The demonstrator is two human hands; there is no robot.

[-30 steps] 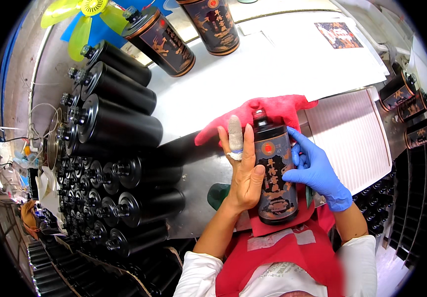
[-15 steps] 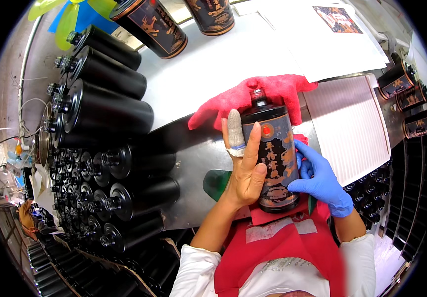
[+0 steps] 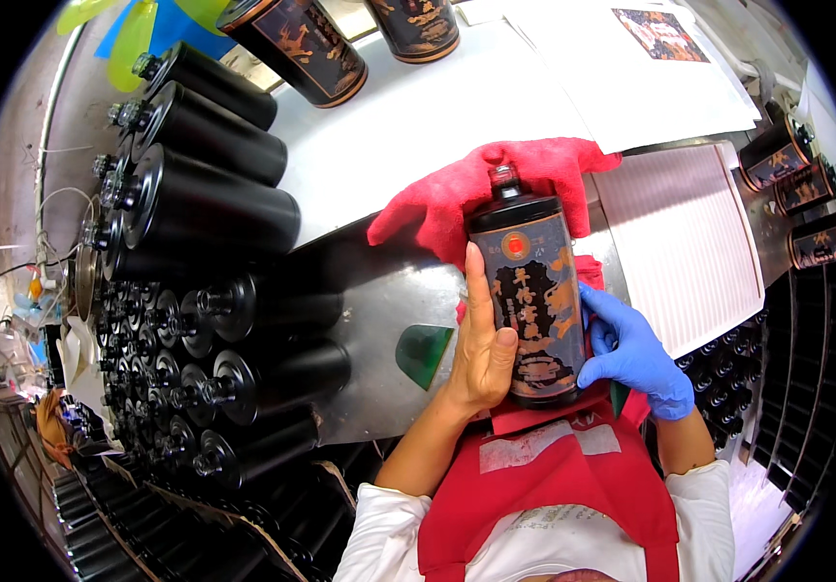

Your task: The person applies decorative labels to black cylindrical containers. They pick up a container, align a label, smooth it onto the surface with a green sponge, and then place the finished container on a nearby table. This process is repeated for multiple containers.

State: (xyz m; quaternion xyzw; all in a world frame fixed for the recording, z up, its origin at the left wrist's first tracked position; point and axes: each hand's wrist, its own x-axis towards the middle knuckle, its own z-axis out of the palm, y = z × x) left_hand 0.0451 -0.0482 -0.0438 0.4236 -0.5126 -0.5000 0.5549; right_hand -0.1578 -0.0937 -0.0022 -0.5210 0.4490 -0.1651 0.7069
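Note:
A black bottle [image 3: 527, 301] with a copper-and-grey printed label and a threaded glass neck lies tilted in front of me, its neck pointing away. My bare left hand [image 3: 485, 354] presses along its left side, thumb over the front and other fingers partly hidden behind. In a blue glove, my right hand [image 3: 629, 351] grips the lower right side, thumb on the label's edge. Just below the glove shows a dark green sliver [image 3: 619, 398]; whether that hand holds it I cannot tell. Beyond the bottle is a crumpled red cloth [image 3: 428, 209]. A flat green piece [image 3: 425, 356] rests left of my left hand.
Plain black bottles [image 3: 209, 199] are stacked on their sides at the left. Labelled bottles stand at the back [image 3: 306, 48] and far right [image 3: 819, 242]. A white ribbed tray [image 3: 680, 247] lies right of the cloth. White sheets [image 3: 437, 116] cover the far metal table.
The bottle has turned slightly between my hands, bringing its label more to the front. My left fingers have slid round behind it, so the covered finger no longer shows.

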